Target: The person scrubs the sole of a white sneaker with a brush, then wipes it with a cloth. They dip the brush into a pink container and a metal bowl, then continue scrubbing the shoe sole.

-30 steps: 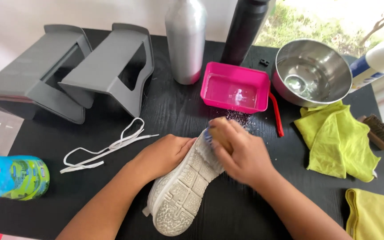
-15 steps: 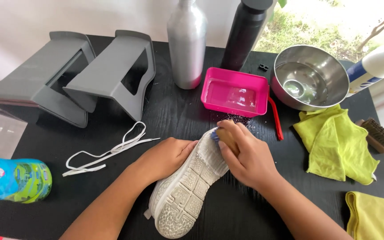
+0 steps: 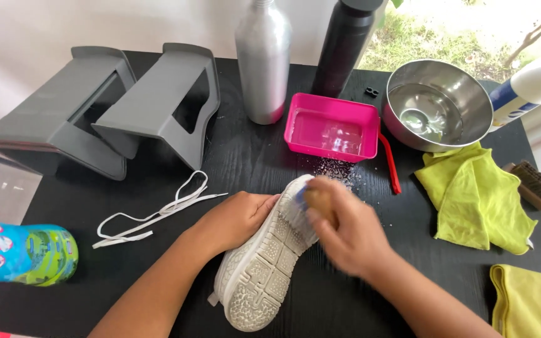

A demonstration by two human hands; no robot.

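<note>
A white shoe lies sole-up on the black table. My left hand grips its side and holds it steady. My right hand, blurred by motion, is closed around a small brush with a wooden handle. The brush bristles press on the sole near the toe end. Water drops speckle the table just beyond the toe.
A pink tray of water, a steel bowl, a silver bottle and a black bottle stand behind. White laces lie left, by two grey stands. Yellow-green cloths and a brown brush lie right.
My right hand has slid down from the toe edge onto the sole with the brush, now blurred. The left hand and the shoe have stayed put.
</note>
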